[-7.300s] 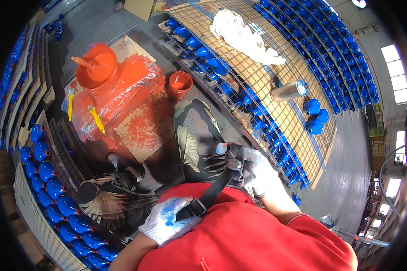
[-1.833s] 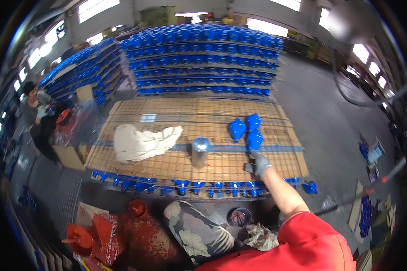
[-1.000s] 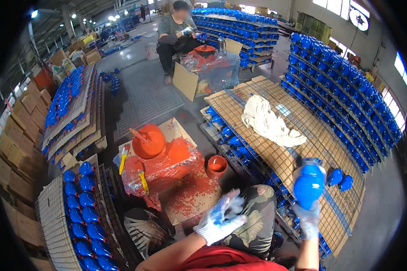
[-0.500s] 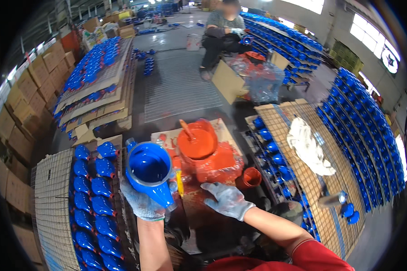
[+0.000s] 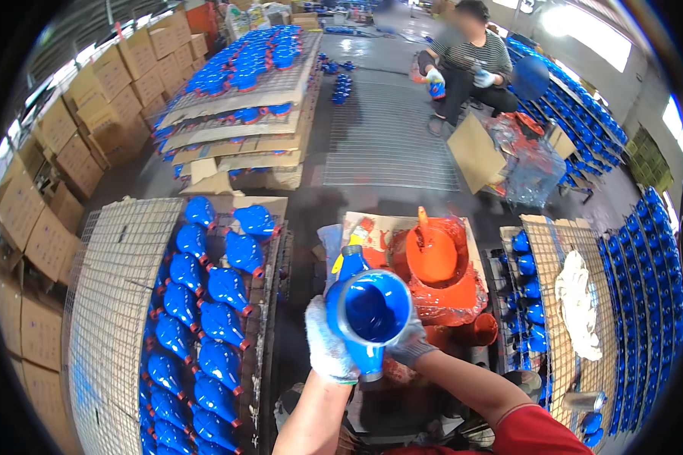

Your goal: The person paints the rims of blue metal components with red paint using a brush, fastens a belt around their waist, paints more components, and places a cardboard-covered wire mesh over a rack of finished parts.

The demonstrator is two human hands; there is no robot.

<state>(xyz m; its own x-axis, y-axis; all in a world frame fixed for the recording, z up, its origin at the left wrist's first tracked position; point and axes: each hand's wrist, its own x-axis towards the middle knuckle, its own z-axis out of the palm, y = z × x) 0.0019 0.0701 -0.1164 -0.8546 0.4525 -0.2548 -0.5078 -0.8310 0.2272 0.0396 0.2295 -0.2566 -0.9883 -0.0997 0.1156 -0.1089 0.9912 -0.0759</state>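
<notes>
A glossy blue-painted hollow metal fitting (image 5: 372, 309) is held in front of me, its wide round mouth facing up toward me and narrower ends sticking out. My left hand (image 5: 328, 347), in a grey-white work glove, grips its left side. On the other side my gloved right hand (image 5: 412, 343) closes against the fitting, most of its fingers hidden behind it. Just beyond, a tub of red-orange paint (image 5: 432, 256) with a stick (image 5: 423, 220) standing in it sits on a paint-smeared board. A small red paint cup (image 5: 484, 329) stands at its near right.
To my left, a wire rack (image 5: 118, 303) lies beside rows of blue fittings with red ends (image 5: 221, 315). Another rack on the right carries a white cloth (image 5: 577, 303) and a metal cylinder (image 5: 584, 400). Farther off, a seated person (image 5: 470, 64) handles a blue piece. Cardboard boxes (image 5: 49, 227) line the left.
My right hand has come from beside the paint tub to the fitting. The fitting has turned, its mouth now lower between my hands. The whole view has swung left.
</notes>
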